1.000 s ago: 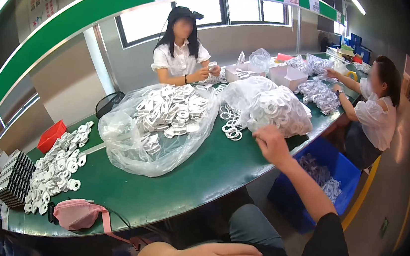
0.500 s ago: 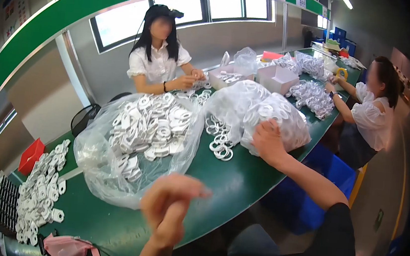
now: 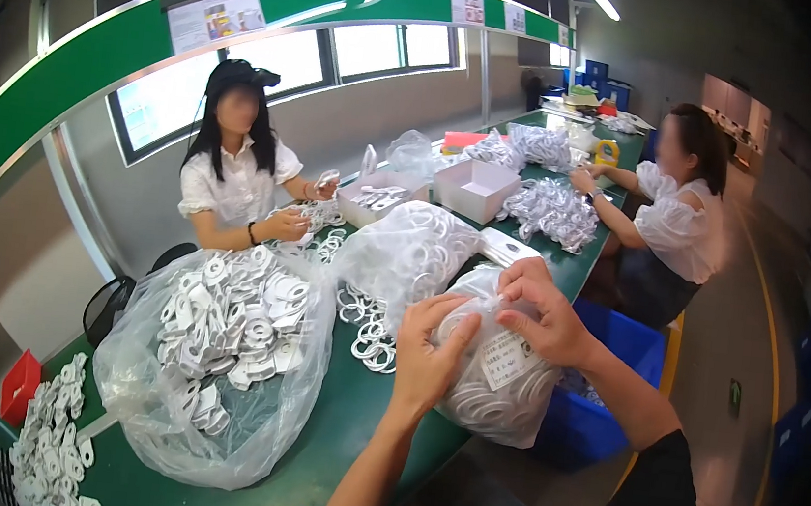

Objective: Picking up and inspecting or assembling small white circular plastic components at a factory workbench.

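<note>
A clear plastic bag (image 3: 499,401) full of white rings, with a white printed label on its side, stands at the table's near edge. My right hand (image 3: 552,318) pinches the gathered plastic at its top. My left hand (image 3: 432,350) grips the bag's upper left side, thumb and fingers closed on the plastic. Just behind it lies another clear bag of white rings (image 3: 405,253), with loose rings (image 3: 372,338) spilling beside it. Left of my left hand is a large open plastic bag (image 3: 227,353) heaped with white ring-shaped plastic parts.
Across the green table (image 3: 415,442) a co-worker in white (image 3: 235,181) handles small parts; another (image 3: 671,222) works at the right beside bagged parts (image 3: 553,209). White boxes (image 3: 477,186) stand midway. A blue bin (image 3: 596,411) sits below the right edge. A red tray (image 3: 20,387) is at far left.
My left hand has come from above the table onto the bag. The labelled bag is now raised at the near edge, with my right hand pinching its top. The view has shifted right.
</note>
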Demonstrator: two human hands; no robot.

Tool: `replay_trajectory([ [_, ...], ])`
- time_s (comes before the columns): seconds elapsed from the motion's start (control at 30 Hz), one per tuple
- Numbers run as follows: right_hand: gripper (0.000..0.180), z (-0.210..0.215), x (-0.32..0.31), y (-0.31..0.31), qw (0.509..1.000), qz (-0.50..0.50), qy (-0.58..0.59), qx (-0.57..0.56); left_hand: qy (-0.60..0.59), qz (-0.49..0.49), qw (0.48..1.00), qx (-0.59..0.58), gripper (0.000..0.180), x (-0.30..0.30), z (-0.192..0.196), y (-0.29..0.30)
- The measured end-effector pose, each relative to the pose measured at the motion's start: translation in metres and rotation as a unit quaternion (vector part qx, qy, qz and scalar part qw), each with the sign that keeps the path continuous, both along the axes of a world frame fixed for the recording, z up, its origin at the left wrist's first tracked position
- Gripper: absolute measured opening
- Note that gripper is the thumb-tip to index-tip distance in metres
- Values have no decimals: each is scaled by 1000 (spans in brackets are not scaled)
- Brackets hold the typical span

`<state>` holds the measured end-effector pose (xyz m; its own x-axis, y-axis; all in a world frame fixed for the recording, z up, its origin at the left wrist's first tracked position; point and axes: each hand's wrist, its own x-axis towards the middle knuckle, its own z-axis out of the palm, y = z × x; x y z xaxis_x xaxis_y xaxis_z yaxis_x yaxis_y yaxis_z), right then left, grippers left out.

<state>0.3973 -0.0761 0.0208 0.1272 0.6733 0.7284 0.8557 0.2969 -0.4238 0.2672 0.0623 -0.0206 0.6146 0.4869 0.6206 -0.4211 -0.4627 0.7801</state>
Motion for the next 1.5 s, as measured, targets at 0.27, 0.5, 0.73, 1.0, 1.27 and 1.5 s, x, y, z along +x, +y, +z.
replay_trajectory([
  [0.27, 19, 7, -11, 0, 998, -33, 53, -18, 36, 81, 994, 64, 20, -2, 19, -9],
  [0.5, 14, 10, -14, -1, 984, -131, -120, 28, 26, 91, 995, 37, 16, 10, 7, -4],
  [0.73, 7, 18, -22, 2, 954, -201, -223, 22, 24, 92, 995, 34, 18, 10, 5, 1],
  [1.0, 7, 17, -20, 2, 939, -166, -294, 60, 18, 92, 995, 29, 19, 11, 1, -1],
  [1.27, 11, 24, -18, 6, 922, -164, -346, 47, -12, 66, 998, -5, 17, 14, -2, 1],
  [1.5, 13, 14, -14, 12, 927, -247, -259, 116, -14, 76, 994, 80, 11, 4, 8, -6],
])
